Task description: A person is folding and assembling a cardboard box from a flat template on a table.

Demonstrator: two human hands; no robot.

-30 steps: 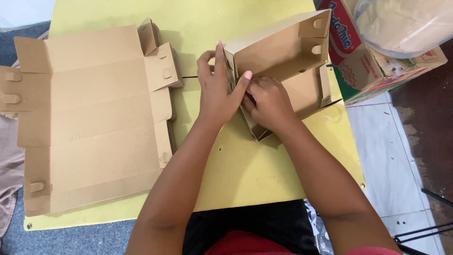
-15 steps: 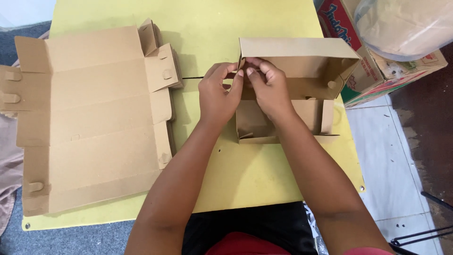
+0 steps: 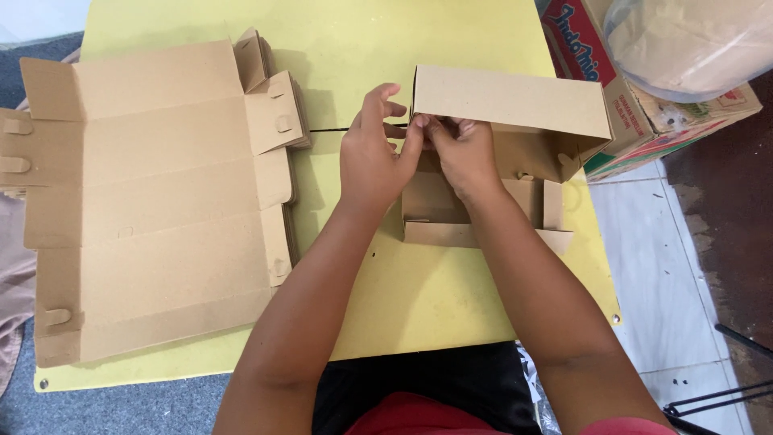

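1. Your left hand (image 3: 372,157) and right hand (image 3: 460,153) pinch the near-left corner of the half-folded brown cardboard box (image 3: 503,129).
2. It sits on the smooth yellow table (image 3: 451,290), right of a flat matte cardboard blank (image 3: 153,201).

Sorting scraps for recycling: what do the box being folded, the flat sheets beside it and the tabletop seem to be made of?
Box: brown cardboard, matte, with creased folds and cut tabs. Flat sheets: the same matte cardboard, stacked, die-cut. Tabletop: smooth yellow surface, possibly laminate or plastic sheet; a fastener shows at each near corner.
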